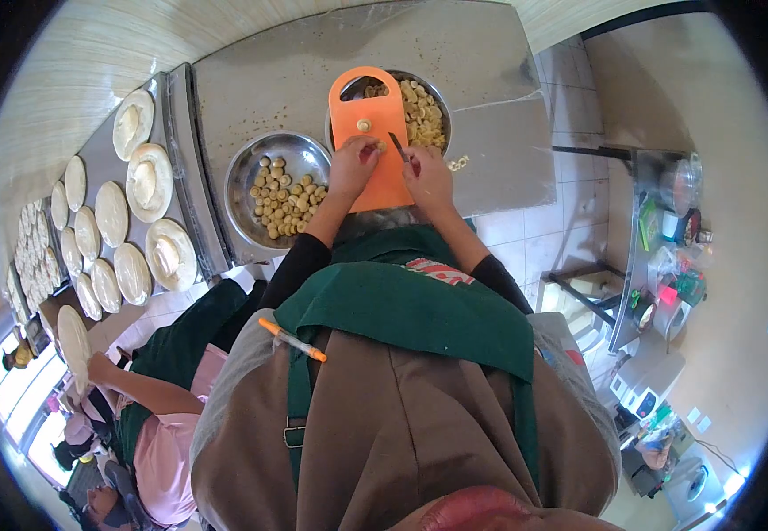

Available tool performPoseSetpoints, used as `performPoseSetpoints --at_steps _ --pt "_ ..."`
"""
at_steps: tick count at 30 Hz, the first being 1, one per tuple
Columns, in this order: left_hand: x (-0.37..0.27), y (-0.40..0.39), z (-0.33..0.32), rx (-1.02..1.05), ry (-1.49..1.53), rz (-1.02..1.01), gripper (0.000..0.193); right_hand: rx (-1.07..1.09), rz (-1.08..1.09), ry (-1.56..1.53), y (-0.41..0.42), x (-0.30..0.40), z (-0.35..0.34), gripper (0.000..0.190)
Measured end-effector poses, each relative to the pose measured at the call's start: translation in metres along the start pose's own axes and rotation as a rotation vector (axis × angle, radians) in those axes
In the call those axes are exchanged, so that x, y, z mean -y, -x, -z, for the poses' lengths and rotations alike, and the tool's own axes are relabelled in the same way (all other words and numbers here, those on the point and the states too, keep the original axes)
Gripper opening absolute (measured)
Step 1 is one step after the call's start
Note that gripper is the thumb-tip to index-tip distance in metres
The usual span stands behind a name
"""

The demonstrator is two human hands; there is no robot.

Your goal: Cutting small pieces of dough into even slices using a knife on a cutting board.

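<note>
An orange cutting board (377, 182) with a cut-out handle lies partly across a steel bowl (449, 109) of sliced mushrooms (424, 119). My right hand (432, 178) grips a small knife (398, 146), its blade slanting up over the board's right edge. Under the fingertips of my left hand (354, 166), a small mushroom piece (381, 145) is pinched against the board. One whole button mushroom (364, 125) sits farther up on the board. Whole button mushrooms (284, 198) partly fill a second steel bowl (237, 207), left of my left forearm.
A few slices (458, 163) lie on the metal table (503, 152) by the right bowl. Flat dough rounds (112, 214), three topped with a pale mass, cover the left table. A co-worker (165, 451) there holds one round. Shelving (629, 265) with containers stands at right.
</note>
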State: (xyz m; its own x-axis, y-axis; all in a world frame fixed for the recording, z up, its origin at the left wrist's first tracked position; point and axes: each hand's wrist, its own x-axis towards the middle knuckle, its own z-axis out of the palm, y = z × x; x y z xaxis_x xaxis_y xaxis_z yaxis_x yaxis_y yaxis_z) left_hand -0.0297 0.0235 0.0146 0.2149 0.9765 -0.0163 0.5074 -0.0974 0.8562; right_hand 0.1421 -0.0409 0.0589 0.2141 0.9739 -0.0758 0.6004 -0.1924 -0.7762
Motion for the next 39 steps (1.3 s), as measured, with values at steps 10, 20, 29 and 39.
performPoseSetpoints --at_steps 10,20,29,39 --pt "-0.009 0.005 -0.013 -0.023 0.081 0.218 0.024 -0.037 0.258 0.34 0.002 -0.001 -0.006 0.029" --pt "-0.031 0.002 -0.015 -0.079 0.158 0.351 0.023 -0.024 0.29 0.392 0.011 0.002 -0.01 0.031" --pt "-0.028 0.003 -0.02 -0.126 0.244 0.356 0.024 -0.096 0.334 0.304 0.014 -0.012 -0.016 0.028" --pt "-0.031 0.002 -0.019 -0.105 0.187 0.418 0.027 -0.099 0.337 0.286 0.013 0.003 -0.013 0.027"
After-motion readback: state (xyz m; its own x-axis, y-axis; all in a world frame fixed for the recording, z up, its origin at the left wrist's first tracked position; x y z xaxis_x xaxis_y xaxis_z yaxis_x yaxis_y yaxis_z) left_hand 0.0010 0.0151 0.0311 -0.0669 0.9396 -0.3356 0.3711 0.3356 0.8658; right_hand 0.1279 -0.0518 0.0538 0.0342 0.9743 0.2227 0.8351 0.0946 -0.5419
